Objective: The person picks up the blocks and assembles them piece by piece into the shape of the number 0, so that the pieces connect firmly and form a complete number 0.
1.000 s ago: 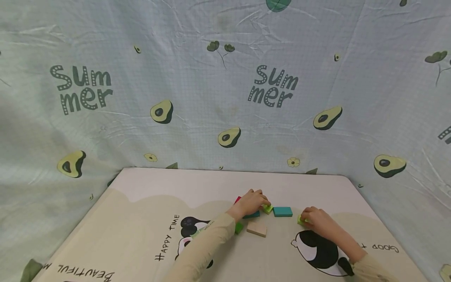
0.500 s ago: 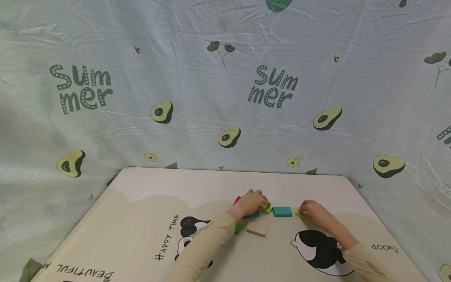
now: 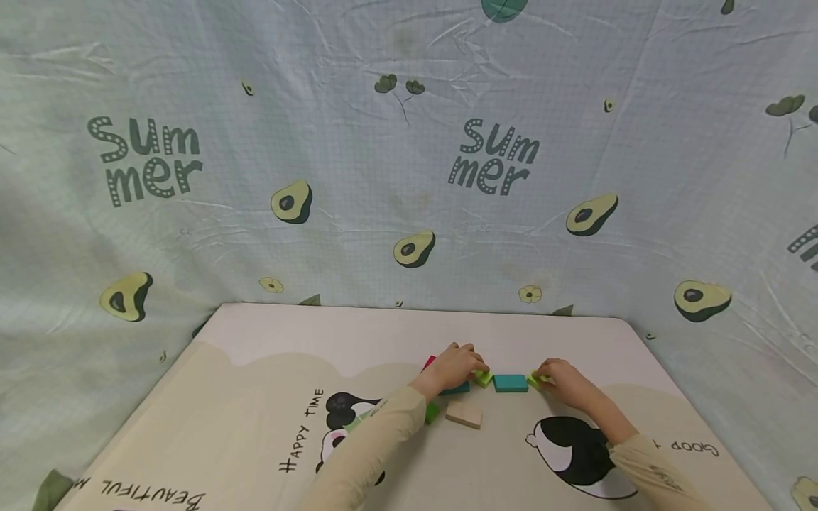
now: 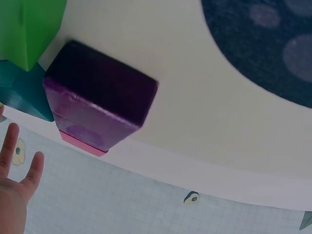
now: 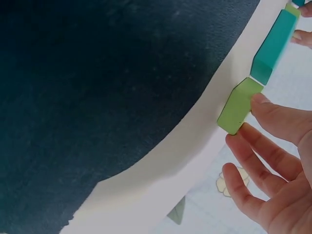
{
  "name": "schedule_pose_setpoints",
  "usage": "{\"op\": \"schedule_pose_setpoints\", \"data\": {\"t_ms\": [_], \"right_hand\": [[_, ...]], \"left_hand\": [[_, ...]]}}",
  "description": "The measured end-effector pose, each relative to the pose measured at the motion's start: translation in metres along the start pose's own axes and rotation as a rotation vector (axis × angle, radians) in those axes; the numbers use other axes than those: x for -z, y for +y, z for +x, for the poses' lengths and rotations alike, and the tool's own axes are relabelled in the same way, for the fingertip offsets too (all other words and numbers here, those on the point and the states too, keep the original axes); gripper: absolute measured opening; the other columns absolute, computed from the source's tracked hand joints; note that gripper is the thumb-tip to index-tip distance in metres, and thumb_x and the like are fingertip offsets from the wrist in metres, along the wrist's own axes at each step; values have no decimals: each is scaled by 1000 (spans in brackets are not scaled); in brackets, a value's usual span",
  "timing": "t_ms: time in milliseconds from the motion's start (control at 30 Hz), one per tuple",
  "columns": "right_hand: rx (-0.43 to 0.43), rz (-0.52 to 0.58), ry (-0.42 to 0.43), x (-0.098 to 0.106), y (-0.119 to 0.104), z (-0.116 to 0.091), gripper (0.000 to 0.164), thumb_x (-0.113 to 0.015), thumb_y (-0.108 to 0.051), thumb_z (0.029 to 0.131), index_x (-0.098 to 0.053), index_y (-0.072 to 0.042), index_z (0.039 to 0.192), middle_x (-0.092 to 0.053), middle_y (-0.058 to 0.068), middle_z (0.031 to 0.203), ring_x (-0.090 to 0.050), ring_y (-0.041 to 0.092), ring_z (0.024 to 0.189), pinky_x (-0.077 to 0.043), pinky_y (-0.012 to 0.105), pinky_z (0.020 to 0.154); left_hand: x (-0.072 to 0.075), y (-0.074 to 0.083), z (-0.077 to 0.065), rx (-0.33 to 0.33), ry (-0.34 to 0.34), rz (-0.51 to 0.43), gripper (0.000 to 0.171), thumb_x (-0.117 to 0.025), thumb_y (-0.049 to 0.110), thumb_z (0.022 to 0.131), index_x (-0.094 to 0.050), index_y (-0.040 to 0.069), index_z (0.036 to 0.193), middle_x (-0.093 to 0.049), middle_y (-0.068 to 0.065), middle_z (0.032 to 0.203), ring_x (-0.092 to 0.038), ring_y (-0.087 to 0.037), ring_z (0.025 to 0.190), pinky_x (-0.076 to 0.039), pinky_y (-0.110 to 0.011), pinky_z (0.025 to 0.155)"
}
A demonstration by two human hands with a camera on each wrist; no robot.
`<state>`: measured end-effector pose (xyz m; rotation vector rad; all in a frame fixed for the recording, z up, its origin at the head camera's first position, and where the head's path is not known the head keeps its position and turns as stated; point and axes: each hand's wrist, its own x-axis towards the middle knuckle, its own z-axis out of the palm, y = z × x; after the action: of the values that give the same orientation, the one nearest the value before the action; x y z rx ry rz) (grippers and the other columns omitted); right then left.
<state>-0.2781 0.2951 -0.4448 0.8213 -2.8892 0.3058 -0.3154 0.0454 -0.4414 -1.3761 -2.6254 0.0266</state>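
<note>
My right hand pinches a lime-green block between thumb and fingertips; its end sits right at the right end of a flat teal block. At the teal block's other end, the fingertips of my left hand hold another lime-green block. Under and beside that hand lie a second teal block, a red block and a green block. In the left wrist view, a purple block stands close to the camera, and two fingers of the left hand stick out straight.
A plain wooden block lies just in front of the teal blocks. The pale table carries printed cartoon animals and lettering. Behind it hangs a cloth with avocado prints, meeting the table's far edge.
My right hand has slid its lime-green block leftward and slightly back, from apart to right beside the teal block's end. My left hand has stayed in place.
</note>
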Motion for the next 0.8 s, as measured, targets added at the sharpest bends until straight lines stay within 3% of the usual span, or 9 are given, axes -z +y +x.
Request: {"op": "schedule_pose_setpoints", "data": {"t_ms": [133,400,800], "right_hand": [[-50,17,-13,-2,-2,0,15,-66,4,72,-68,2,87,-65,8,82,-60,22,78,-50,33,69],[-16,-116,39,-7,-2,-6,15,-67,-2,74,-66,-3,89,-63,8,86,-58,23,81,-49,37,71],[215,-394,203,-12,10,-12,26,-73,-14,69,-62,-14,92,-57,-1,84,-48,17,80,-38,33,65]], "left_hand": [[-1,0,0,1,-2,4,28,-60,20,84,-64,28,110,-63,14,109,-51,-7,94,-38,-21,72],[-2,0,-1,-3,-3,-2,29,-60,20,84,-63,28,111,-63,14,110,-51,-7,94,-37,-20,71],[-2,-2,1,-1,-9,-28,29,-59,22,84,-63,28,112,-63,14,111,-51,-7,95,-38,-21,73]]}}
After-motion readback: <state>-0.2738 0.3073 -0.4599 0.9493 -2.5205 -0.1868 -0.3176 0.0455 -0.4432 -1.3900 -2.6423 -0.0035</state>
